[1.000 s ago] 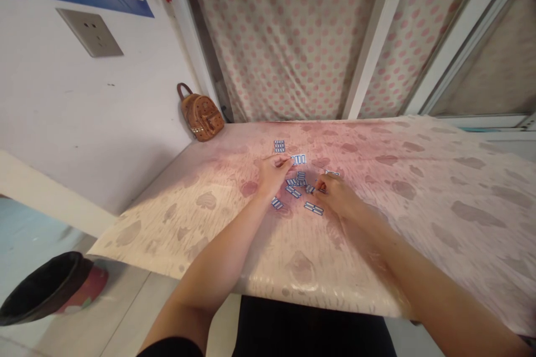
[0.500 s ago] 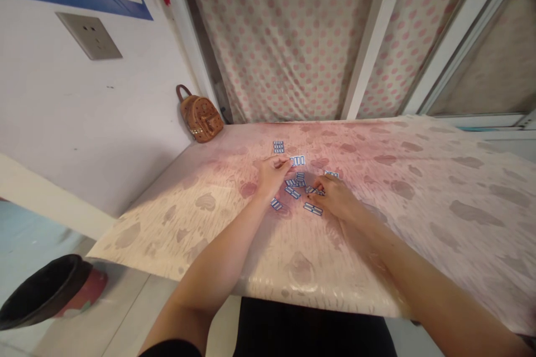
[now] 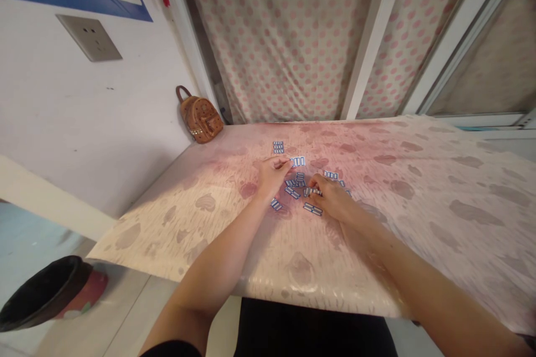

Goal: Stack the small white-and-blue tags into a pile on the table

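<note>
Between thumb and fingers, my left hand (image 3: 273, 174) pinches a small strip of white, blue-bordered labels (image 3: 298, 161) above the table. My right hand (image 3: 329, 192) is closed, its fingertips on another label strip (image 3: 310, 192) lying low over the table; part of that strip is hidden by the fingers. Several similar pieces lie scattered between and around the hands, including a label piece (image 3: 313, 209) in front and a label piece (image 3: 276, 204) by my left wrist. Farther back lies a squarish block of labels (image 3: 278, 147). More label strips (image 3: 330, 174) show beyond my right hand.
A patterned plastic cloth covers the table (image 3: 419, 223). At its back left corner a small brown backpack (image 3: 201, 117) leans against the wall. A dotted curtain (image 3: 285, 39) hangs behind. On the floor at left stands a dark-rimmed bin (image 3: 79, 295).
My right hand has shifted slightly left with its fingertips on the label strip, uncovering more strips behind it. The left hand stays nearly still, holding its strip.
</note>
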A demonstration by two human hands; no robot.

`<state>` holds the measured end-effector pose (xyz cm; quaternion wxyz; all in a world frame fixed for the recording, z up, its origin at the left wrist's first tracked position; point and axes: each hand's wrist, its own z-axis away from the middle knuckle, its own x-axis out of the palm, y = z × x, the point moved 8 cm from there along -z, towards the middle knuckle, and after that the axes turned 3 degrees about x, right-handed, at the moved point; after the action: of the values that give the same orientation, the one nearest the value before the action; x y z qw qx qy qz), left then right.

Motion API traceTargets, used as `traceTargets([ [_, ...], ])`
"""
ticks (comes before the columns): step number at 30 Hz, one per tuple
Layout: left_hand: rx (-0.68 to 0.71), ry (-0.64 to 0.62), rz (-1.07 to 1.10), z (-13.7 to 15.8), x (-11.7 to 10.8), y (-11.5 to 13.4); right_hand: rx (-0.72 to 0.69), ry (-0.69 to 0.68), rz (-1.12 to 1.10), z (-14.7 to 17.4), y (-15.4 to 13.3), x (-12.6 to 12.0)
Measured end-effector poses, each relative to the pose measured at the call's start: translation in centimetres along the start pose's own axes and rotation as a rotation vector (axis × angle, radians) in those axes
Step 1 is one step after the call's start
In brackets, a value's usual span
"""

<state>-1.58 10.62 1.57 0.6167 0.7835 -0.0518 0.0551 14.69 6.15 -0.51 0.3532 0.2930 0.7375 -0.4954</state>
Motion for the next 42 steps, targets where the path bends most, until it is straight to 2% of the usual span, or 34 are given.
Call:
traceTargets([
  [6, -0.015, -0.008, 0.011, 0.0, 0.1, -0.2, 0.032, 0.029, -0.136, 0.1, -0.1, -0.8],
  [16, -0.022, -0.057, 0.015, -0.3, 0.4, -1.4, 0.081, -0.074, -0.37, -0.3, 0.5, -0.7],
  [21, -0.026, -0.07, -0.017, -0.5, 0.4, -2.0, 0.155, -0.052, -0.441, 0.0, 0.9, -1.2],
  [24, -0.032, -0.086, -0.041, -0.5, 0.5, -2.2, 0.14, -0.008, -0.444, -0.1, 0.8, -2.0],
  [29, -0.029, -0.13, -0.064, 0.0, 1.2, -1.8, 0.12, 0.14, -0.434, -0.3, 0.7, -3.5],
  [33, -0.037, -0.196, -0.073, 0.7, 2.1, -1.2, 0.149, 0.228, -0.339, 0.0, 0.9, -4.4],
  [42, -0.041, -0.286, -0.071, 1.4, 3.1, -1.0, 0.138, 0.284, -0.155, 0.3, 0.5, -5.0],
])
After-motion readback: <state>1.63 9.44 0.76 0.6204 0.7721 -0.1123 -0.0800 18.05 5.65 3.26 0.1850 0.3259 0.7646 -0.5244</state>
